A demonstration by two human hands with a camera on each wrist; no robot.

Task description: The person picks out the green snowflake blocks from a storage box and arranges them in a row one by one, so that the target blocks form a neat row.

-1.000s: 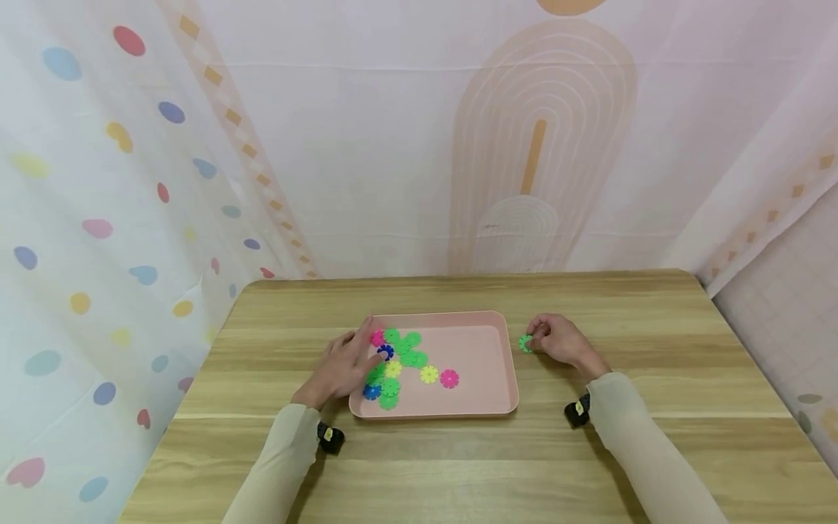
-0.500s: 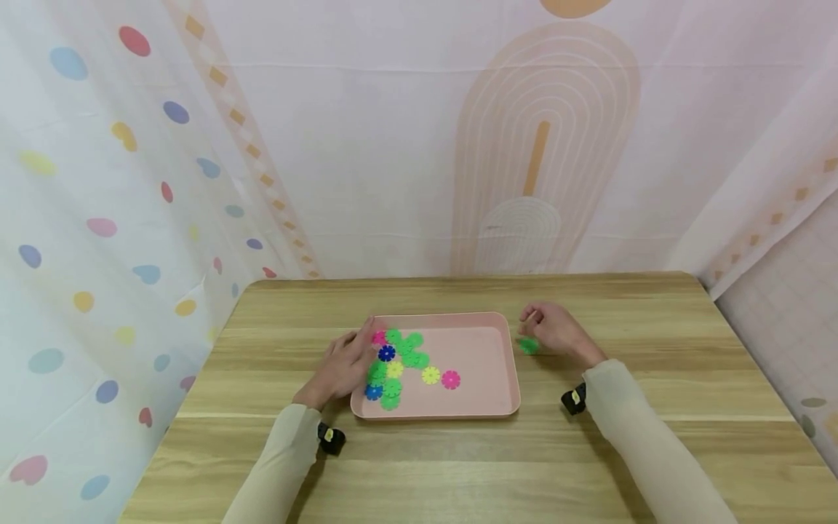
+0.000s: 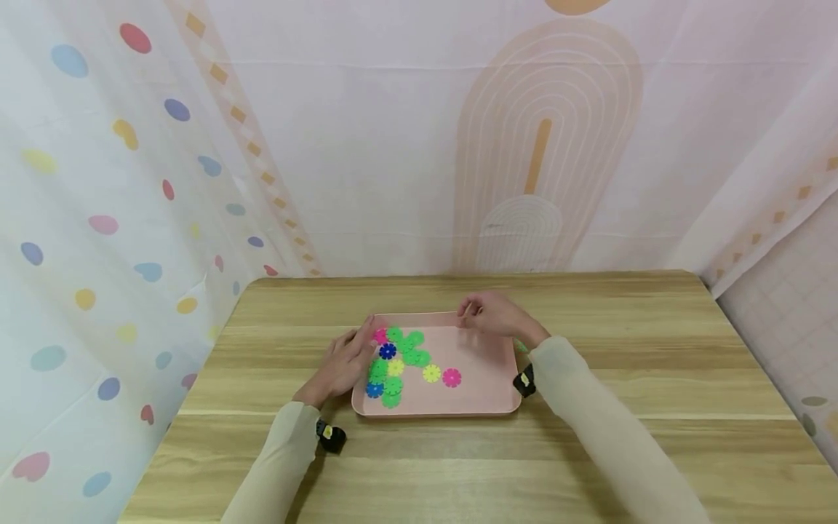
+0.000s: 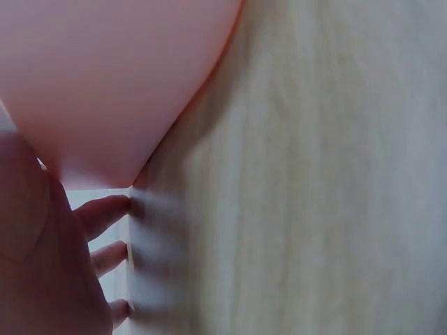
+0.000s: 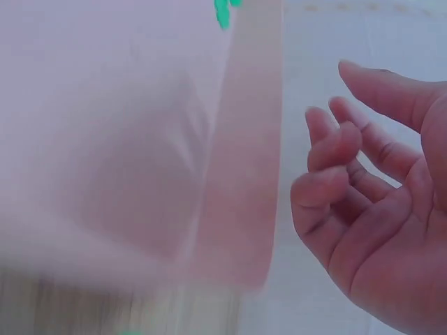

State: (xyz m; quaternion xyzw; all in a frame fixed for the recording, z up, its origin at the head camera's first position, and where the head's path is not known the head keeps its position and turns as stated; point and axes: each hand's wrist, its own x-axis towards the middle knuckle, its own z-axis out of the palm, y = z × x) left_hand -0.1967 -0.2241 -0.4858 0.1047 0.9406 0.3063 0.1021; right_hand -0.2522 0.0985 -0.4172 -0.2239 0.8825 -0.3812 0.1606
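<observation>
A shallow pink tray (image 3: pixel 484 393) lies on the table with flower-shaped plastic discs in its left half. Among them are green discs (image 3: pixel 414 356), a dark blue disc (image 3: pixel 388 351), a yellow disc (image 3: pixel 431 373) and a pink disc (image 3: pixel 452 378). My left hand (image 3: pixel 343 366) rests against the tray's left side, fingers extended along the outside in the left wrist view. Above the tray's far right part hovers my right hand (image 3: pixel 494 314), loosely curled and holding nothing. A green disc (image 3: pixel 521 346) on the table to the tray's right is mostly hidden by my right forearm.
The wooden table (image 3: pixel 419 473) extends around the tray on all sides. A patterned curtain (image 3: pixel 386 167) hangs behind its far edge, and another dotted stretch hangs at the left. Each wrist carries a small black camera.
My right hand let go of the green disc on the table right of the tray, then moved left over the tray. The left hand's thumb drew back from the dark blue disc.
</observation>
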